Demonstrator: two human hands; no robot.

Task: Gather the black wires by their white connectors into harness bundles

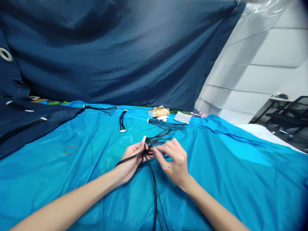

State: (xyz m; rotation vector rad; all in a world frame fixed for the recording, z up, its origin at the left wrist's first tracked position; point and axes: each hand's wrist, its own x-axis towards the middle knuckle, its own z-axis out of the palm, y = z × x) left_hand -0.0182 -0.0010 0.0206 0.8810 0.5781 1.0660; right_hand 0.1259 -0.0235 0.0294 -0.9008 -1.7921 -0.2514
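Observation:
Thin black wires [154, 179] run through my hands and trail down toward the near edge of the view. My left hand [132, 160] is closed around the bundle, with a loop of wire sticking out over its wrist side. Fingertips of my right hand [174, 158] pinch together at the wires just right of the left fingers; which strands they grip is too small to make out. Just above the left thumb shows a white connector [144, 139], with black wires fanning out to its right. Behind it lies another wire harness [166, 124] with a white connector at its left end.
A short harness [122, 121] and a longer one [101, 109] lie farther back. Beside them are a gold wrapper [160, 111] and a clear plastic bag [182, 117]. A rubber band [71, 149] rests on the blue sheet [228, 179]. More harnesses [24, 128] lie on dark cloth at left.

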